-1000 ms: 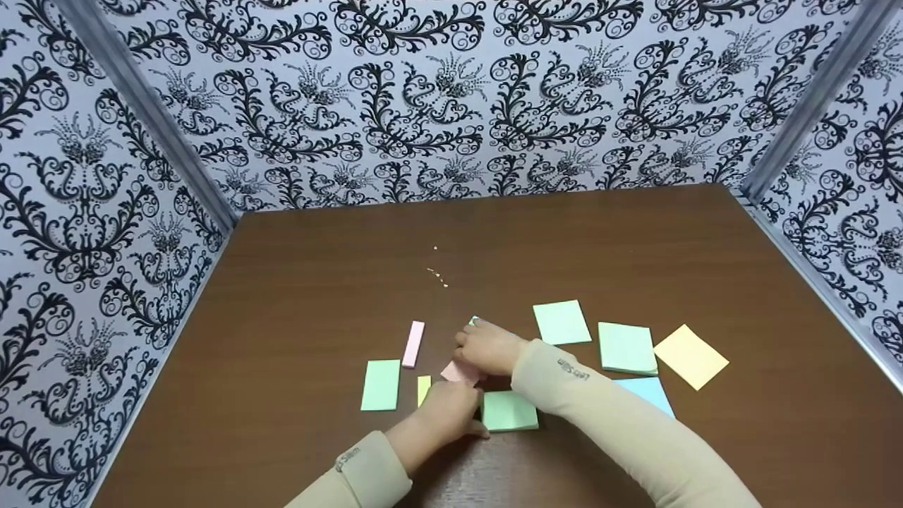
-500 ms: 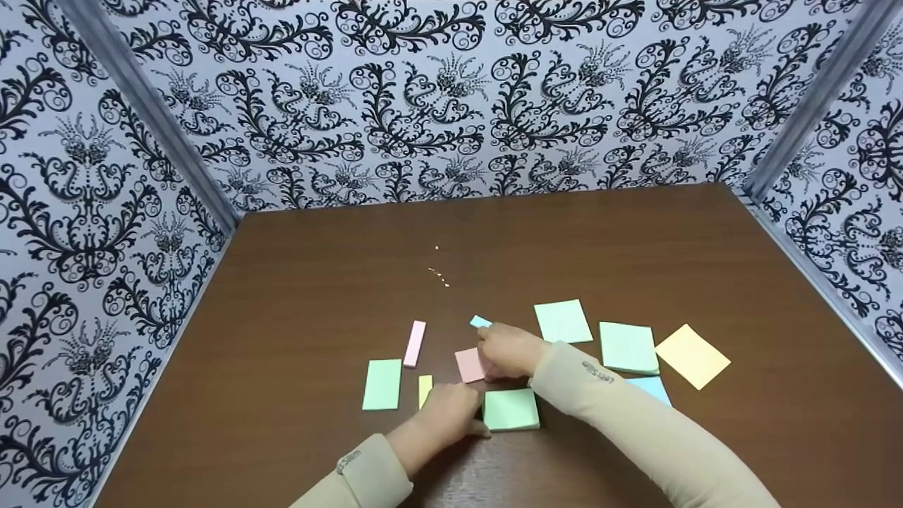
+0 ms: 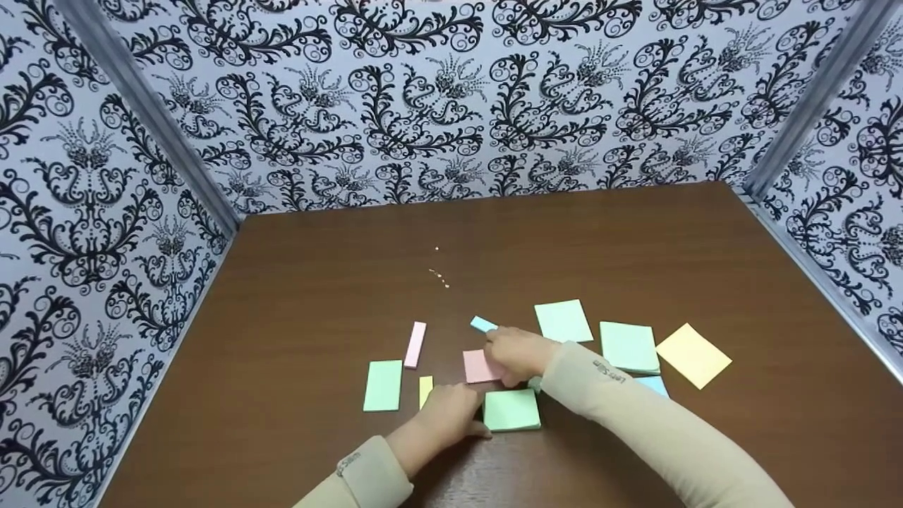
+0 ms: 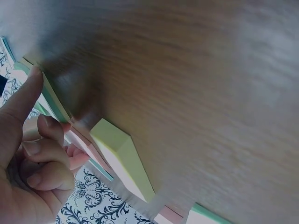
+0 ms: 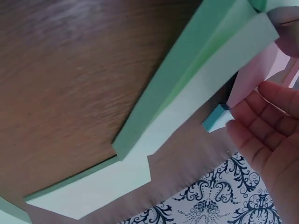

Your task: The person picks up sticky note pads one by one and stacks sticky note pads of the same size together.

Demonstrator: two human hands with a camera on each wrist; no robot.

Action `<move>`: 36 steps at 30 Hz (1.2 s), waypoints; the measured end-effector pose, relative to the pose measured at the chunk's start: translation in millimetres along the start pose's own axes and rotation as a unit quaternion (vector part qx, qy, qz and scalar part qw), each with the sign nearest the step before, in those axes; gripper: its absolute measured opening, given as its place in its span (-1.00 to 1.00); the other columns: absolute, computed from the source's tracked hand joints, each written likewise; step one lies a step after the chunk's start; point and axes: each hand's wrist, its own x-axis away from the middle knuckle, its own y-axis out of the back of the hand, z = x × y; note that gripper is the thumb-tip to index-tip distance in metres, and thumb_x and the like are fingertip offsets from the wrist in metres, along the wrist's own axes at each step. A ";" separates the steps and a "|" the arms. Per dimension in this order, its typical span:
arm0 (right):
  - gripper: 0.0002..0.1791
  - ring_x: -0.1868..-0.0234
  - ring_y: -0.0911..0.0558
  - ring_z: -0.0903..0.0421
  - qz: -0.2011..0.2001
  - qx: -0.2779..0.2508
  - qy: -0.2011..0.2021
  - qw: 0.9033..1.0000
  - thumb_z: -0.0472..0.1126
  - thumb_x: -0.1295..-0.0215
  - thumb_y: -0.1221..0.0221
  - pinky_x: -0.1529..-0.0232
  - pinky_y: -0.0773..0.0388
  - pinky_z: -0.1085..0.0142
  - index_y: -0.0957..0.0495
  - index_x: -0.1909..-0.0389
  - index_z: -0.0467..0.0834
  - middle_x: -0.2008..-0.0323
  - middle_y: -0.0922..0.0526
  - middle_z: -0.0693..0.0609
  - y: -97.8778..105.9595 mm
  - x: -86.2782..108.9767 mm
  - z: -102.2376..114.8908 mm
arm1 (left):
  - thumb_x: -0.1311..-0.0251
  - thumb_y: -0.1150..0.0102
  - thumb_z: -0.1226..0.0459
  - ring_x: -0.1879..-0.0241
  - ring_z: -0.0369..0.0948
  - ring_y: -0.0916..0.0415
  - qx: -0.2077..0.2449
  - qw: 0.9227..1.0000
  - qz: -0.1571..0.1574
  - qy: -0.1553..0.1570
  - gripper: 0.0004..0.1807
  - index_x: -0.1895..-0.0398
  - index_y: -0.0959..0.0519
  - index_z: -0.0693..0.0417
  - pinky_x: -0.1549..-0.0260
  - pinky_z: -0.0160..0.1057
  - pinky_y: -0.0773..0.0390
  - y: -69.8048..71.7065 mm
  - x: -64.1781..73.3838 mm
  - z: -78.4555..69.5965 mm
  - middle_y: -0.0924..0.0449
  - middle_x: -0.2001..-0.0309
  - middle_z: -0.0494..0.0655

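Observation:
Low in the middle of the head view, my left hand (image 3: 446,413) holds the left side of a green sticky note pad (image 3: 511,412), thumb by its near corner. In the left wrist view the thumb is stretched along that pad and the other fingers are curled. My right hand (image 3: 520,355) grips a pink sticky note pad (image 3: 482,366) just beyond the green one; in the right wrist view its fingertips (image 5: 243,105) meet the pink pad's edge. The hand hides the pad's right part. A thin blue pad (image 3: 482,324) lies at the right fingertips.
A thin yellow pad (image 3: 425,388), a thin pink pad (image 3: 415,344) and a green pad (image 3: 383,385) lie left. To the right are pale green pads (image 3: 628,347), a yellow square note (image 3: 694,355) and a blue note (image 3: 653,386) partly under the sleeve. Patterned walls surround the table.
My right hand has moved right, with the pink pad shifting along with it, and the thin blue pad has come into view. My left hand and the green pad have stayed put.

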 end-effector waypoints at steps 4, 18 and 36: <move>-0.65 0.37 -0.42 0.05 0.003 -0.012 -0.014 1.000 -0.19 0.17 -0.33 0.32 -0.43 0.27 -0.49 0.35 -0.30 0.39 -0.44 -0.06 -0.2 3.8 -2.4 | 0.25 -0.32 -0.18 0.67 -0.29 -0.41 -0.013 1.000 0.006 0.002 -0.52 0.64 -0.42 -0.02 0.69 -0.25 -0.40 -1.1 0.3 0.1 -0.44 0.71 -0.20; -0.53 0.40 -0.34 0.07 -0.011 -0.034 -0.022 0.999 -0.15 0.20 -0.31 0.30 -0.38 0.21 -0.45 0.25 -0.32 0.40 -0.37 -0.05 6.7 21.0 -5.7 | 0.22 -0.31 -0.17 0.57 -0.22 -0.49 0.021 1.000 0.009 -0.001 -0.53 0.54 -0.42 -0.01 0.64 -0.24 -0.41 0.0 0.9 3.4 -0.50 0.60 -0.17; -0.57 0.36 -0.46 0.03 0.029 0.051 -0.066 0.996 0.02 0.01 -0.25 0.25 -0.41 0.18 -0.51 0.27 -0.25 0.37 -0.48 -0.05 -2.0 9.8 4.7 | 0.24 -0.34 -0.15 0.57 -0.23 -0.50 0.026 1.000 0.014 -0.001 -0.53 0.51 -0.45 0.00 0.64 -0.25 -0.41 1.5 0.6 3.1 -0.51 0.60 -0.15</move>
